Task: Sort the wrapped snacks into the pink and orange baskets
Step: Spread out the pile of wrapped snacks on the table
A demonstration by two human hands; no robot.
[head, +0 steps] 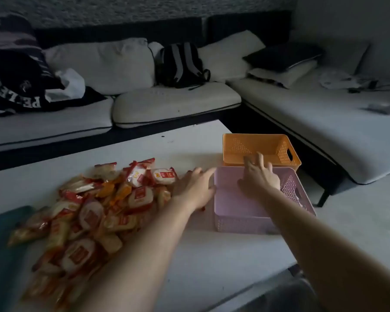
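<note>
A heap of red, orange and white wrapped snacks (86, 212) covers the left half of the white table (212, 262). To its right stands a pink basket (239, 221), with nothing in it that I can see, and just behind that an orange basket (252, 145), also bare inside. My left hand (196, 188) lies with straight fingers at the pink basket's left wall, at the edge of the heap. My right hand (259, 176) reaches over the pink basket, fingers spread toward the orange basket's near rim. Neither hand holds a snack.
A dark green object (2, 244) lies at the table's left edge. Behind the table runs a white sofa (167, 102) with cushions, dark clothing and a black backpack (180, 64). A white chaise (313, 113) extends on the right, close to the baskets.
</note>
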